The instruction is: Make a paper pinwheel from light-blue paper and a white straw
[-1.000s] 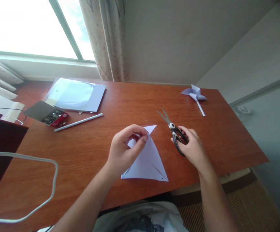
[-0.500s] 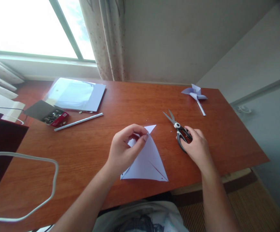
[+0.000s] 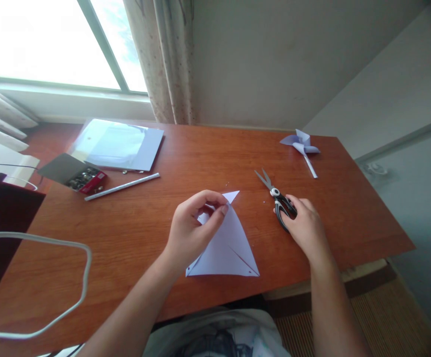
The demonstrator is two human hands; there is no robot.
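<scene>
Between thumb and fingertips, my left hand (image 3: 196, 223) pinches the far part of a white sheet of paper (image 3: 223, 253) lying in front of me. The paper has a slit on its right side and small holes near its two front corners; a pointed tip sticks out past my fingers. My left hand hides part of its left side. My right hand (image 3: 306, 225) is closed around the handles of black-and-grey scissors (image 3: 275, 192). Their blades are slightly apart and point away to the left, off the paper.
A paper pinwheel (image 3: 301, 144) lies at the back right. Toward the left are a rolled paper stick (image 3: 122, 187), an opened small box (image 3: 89, 181) of metal pins and a clear folder (image 3: 119, 144) with paper. A white cable (image 3: 85, 277) loops at the left edge.
The scissors have shifted slightly to the right with my right hand, and their blades are a little closer together. My left hand keeps its pinch on the paper.
</scene>
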